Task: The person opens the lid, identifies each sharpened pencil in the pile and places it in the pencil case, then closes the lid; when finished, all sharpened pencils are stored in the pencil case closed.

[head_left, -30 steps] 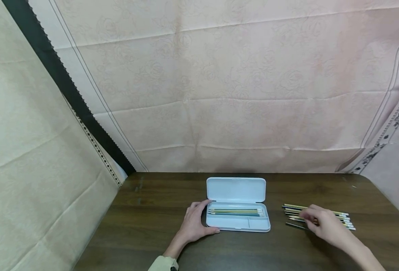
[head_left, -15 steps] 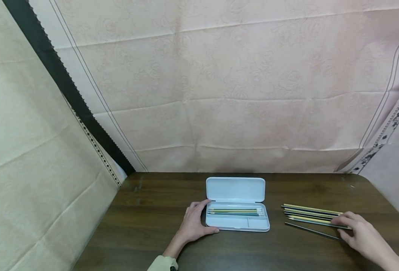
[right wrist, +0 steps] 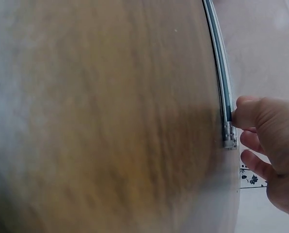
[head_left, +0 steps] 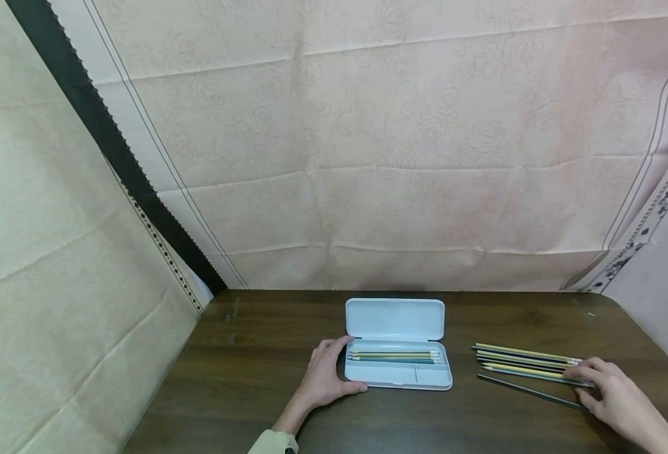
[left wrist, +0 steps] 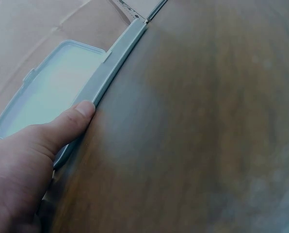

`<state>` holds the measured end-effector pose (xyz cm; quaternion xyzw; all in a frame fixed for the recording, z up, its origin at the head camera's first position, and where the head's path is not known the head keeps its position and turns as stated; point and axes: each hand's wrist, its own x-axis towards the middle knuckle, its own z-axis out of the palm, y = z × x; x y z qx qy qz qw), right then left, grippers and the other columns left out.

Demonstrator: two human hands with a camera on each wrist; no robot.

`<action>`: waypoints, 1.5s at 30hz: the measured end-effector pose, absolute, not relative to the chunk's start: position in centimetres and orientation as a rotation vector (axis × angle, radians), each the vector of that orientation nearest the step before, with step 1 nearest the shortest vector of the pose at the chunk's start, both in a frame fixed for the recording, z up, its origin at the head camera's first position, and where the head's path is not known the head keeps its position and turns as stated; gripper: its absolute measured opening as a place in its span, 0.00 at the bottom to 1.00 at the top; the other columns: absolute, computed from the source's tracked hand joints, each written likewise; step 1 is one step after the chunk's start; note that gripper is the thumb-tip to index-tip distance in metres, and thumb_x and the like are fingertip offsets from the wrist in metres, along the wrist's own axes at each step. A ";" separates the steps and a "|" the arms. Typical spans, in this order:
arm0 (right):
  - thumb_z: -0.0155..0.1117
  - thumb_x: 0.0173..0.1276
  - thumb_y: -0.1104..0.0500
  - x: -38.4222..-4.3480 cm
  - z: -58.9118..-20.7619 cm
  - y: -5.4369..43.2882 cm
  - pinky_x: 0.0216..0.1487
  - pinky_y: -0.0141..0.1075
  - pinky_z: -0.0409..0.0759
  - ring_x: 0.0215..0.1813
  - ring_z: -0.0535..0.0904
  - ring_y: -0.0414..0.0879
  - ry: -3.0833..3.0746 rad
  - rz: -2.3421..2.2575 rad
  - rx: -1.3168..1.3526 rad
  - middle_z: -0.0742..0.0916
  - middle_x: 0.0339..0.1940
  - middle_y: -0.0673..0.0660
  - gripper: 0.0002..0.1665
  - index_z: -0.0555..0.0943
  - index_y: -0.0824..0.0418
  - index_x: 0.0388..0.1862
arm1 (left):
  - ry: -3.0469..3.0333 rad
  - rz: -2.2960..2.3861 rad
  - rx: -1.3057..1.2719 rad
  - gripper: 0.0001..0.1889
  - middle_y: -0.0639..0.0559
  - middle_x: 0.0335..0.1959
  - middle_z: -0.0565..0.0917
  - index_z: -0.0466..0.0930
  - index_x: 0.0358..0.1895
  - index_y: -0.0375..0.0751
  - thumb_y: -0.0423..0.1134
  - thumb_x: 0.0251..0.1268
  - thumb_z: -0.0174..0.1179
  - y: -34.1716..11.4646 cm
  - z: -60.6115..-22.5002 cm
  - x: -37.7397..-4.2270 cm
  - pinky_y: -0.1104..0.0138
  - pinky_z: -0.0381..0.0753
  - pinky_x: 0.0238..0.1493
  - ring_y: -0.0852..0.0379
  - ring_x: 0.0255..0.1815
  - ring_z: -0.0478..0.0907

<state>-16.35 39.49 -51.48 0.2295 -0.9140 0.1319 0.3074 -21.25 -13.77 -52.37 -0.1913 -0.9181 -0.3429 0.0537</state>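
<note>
A light blue pencil case [head_left: 395, 320] lies open, its lid tipped back. Several pencils [head_left: 393, 356] lie in its long compartment. My left hand [head_left: 326, 372] grips the case's left end, thumb along the front wall and fingertips by the hinge; in the left wrist view the thumb [left wrist: 69, 124] presses that wall. To the right, several striped pencils [head_left: 524, 361] lie side by side on the table. My right hand [head_left: 614, 394] pinches a pencil [right wrist: 225, 97] near its eraser end, at the front of this row. One dark pencil [head_left: 529, 389] lies apart, its end near the right thumb.
The brown wooden table [head_left: 266, 397] runs back to a pale patterned cloth [head_left: 391, 157] hanging behind it. More cloth hangs at the left [head_left: 73, 252] and right sides. The case's two small front compartments [head_left: 433, 375] hold nothing.
My right hand has moved right from over the middle of the pencil row to its eraser ends. The loose dark pencil shows more of its length. My left hand stays on the case.
</note>
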 end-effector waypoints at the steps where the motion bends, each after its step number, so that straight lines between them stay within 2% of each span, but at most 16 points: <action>1: 0.81 0.23 0.75 -16.3 -51.5 39.5 0.41 0.25 0.65 0.39 0.76 0.46 -2.423 0.341 0.602 0.81 0.35 0.49 0.32 0.85 0.52 0.31 | -2.791 -1.043 -0.580 0.50 0.50 0.63 0.74 0.68 0.72 0.53 0.66 0.43 0.76 -13.8 -52.4 -21.3 0.46 0.67 0.55 0.48 0.61 0.66; 9: 0.80 0.22 0.75 -16.4 -51.9 39.5 0.42 0.23 0.65 0.41 0.76 0.42 -2.415 0.344 0.607 0.83 0.36 0.55 0.32 0.84 0.51 0.31 | -2.793 -1.047 -0.585 0.50 0.50 0.63 0.74 0.68 0.72 0.54 0.67 0.43 0.76 -13.8 -52.5 -21.3 0.47 0.67 0.55 0.48 0.61 0.66; 21: 0.83 0.24 0.72 -16.4 -51.7 39.5 0.37 0.23 0.68 0.38 0.80 0.47 -2.462 0.322 0.582 0.84 0.36 0.55 0.30 0.84 0.49 0.29 | -2.778 -1.054 -0.589 0.50 0.50 0.62 0.74 0.68 0.72 0.52 0.67 0.42 0.76 -13.8 -52.6 -21.2 0.47 0.67 0.55 0.48 0.60 0.67; 28: 0.81 0.26 0.74 -16.5 -51.5 39.5 0.39 0.18 0.66 0.38 0.81 0.43 -2.463 0.346 0.641 0.83 0.35 0.51 0.32 0.84 0.46 0.30 | -2.780 -1.043 -0.592 0.50 0.50 0.62 0.74 0.68 0.72 0.52 0.67 0.43 0.75 -13.8 -52.6 -21.2 0.46 0.67 0.54 0.47 0.60 0.67; 32: 0.79 0.28 0.76 -16.4 -51.3 39.4 0.31 0.29 0.74 0.35 0.79 0.36 -2.484 0.364 0.683 0.82 0.35 0.50 0.32 0.84 0.47 0.32 | -2.781 -1.049 -0.590 0.50 0.50 0.62 0.74 0.68 0.72 0.52 0.67 0.43 0.76 -13.8 -52.6 -21.3 0.46 0.67 0.55 0.48 0.60 0.67; 35: 0.78 0.30 0.78 -16.5 -51.2 39.4 0.27 0.36 0.74 0.34 0.77 0.34 -2.507 0.359 0.705 0.82 0.35 0.49 0.32 0.84 0.49 0.33 | -2.782 -1.048 -0.590 0.50 0.50 0.62 0.74 0.68 0.72 0.52 0.67 0.43 0.76 -13.8 -52.5 -21.3 0.47 0.67 0.55 0.48 0.60 0.67; 40: 0.78 0.29 0.78 -16.7 -51.0 39.3 0.27 0.35 0.74 0.35 0.79 0.37 -2.506 0.340 0.733 0.83 0.34 0.48 0.33 0.85 0.49 0.33 | -2.788 -1.057 -0.581 0.50 0.50 0.63 0.74 0.68 0.72 0.52 0.66 0.43 0.76 -13.8 -52.4 -21.3 0.47 0.67 0.55 0.48 0.60 0.67; 45: 0.77 0.28 0.79 -16.8 -51.0 39.4 0.25 0.32 0.69 0.32 0.74 0.32 -2.482 0.387 0.779 0.80 0.32 0.41 0.33 0.85 0.51 0.33 | -2.791 -1.067 -0.581 0.50 0.50 0.63 0.74 0.68 0.72 0.51 0.66 0.43 0.76 -13.8 -52.3 -21.3 0.46 0.67 0.55 0.47 0.60 0.67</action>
